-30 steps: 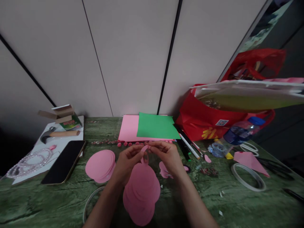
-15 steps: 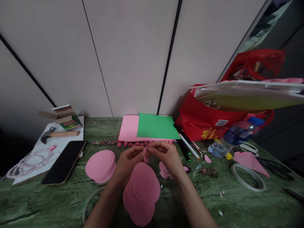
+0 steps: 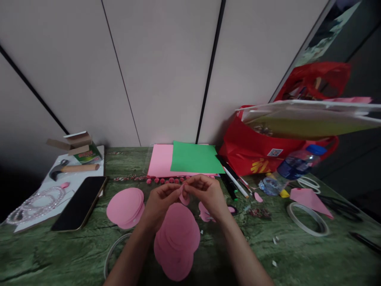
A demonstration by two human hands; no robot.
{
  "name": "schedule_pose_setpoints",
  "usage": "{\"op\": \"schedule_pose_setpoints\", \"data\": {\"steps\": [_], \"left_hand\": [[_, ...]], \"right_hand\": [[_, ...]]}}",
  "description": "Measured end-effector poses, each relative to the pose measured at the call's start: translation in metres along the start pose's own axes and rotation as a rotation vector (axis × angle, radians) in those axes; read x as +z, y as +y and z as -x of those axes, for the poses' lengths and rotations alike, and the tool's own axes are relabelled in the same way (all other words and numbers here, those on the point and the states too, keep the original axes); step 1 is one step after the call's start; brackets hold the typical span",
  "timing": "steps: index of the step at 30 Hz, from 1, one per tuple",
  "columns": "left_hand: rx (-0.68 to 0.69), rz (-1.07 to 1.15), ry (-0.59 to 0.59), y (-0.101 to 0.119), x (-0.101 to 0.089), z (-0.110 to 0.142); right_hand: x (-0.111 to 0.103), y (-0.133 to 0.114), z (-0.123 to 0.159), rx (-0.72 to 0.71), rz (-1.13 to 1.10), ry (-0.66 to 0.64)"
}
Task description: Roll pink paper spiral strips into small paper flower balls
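Observation:
Between my two hands, a small pink paper piece (image 3: 184,198) is pinched, curved, with its lower part hanging below the fingers. My left hand (image 3: 160,201) is closed on its left side. The fingertips of my right hand (image 3: 207,193) grip its upper right edge. Just below lies a pile of overlapping pink paper circles (image 3: 177,242). A second stack of pink circles (image 3: 125,207) rests left of my left hand. Partly hidden behind my right wrist are pink paper scraps (image 3: 204,212).
Pink sheets (image 3: 160,159) and a green sheet (image 3: 196,158) lie at the back, with pens (image 3: 236,182) beside them. Left are a phone (image 3: 79,203), a hammer (image 3: 74,168) and a bead string (image 3: 38,202). Right stand a red bag (image 3: 253,147), a bottle (image 3: 293,169) and a tape roll (image 3: 308,219).
The pink paper piece has turned so that more of its lower face shows beneath my fingers. Both hands keep their pinch in nearly the same place. The view has shifted slightly.

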State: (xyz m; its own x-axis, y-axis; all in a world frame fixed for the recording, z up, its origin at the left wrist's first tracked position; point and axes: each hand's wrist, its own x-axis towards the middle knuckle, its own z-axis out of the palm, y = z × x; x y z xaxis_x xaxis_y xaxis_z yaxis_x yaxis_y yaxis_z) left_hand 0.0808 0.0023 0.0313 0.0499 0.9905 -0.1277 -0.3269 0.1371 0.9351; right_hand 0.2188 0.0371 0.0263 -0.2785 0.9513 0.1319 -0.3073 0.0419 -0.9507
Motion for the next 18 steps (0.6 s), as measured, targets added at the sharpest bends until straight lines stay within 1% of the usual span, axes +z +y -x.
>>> {"op": "schedule_pose_setpoints", "data": {"steps": [4,12,18], "left_hand": [[0.016,-0.019,-0.014,0.0004,0.0002,0.0008],[0.046,-0.045,0.032,-0.0007,-0.0034,-0.0011],[0.021,-0.034,0.041,-0.0005,-0.0018,-0.0007]], "right_hand": [[0.0003,0.0004,0.0001,0.003,0.015,-0.011],[0.0006,0.0005,-0.0006,-0.022,0.045,0.04],[-0.0016,0.0017,-0.0002,-0.041,0.082,0.036]]}}
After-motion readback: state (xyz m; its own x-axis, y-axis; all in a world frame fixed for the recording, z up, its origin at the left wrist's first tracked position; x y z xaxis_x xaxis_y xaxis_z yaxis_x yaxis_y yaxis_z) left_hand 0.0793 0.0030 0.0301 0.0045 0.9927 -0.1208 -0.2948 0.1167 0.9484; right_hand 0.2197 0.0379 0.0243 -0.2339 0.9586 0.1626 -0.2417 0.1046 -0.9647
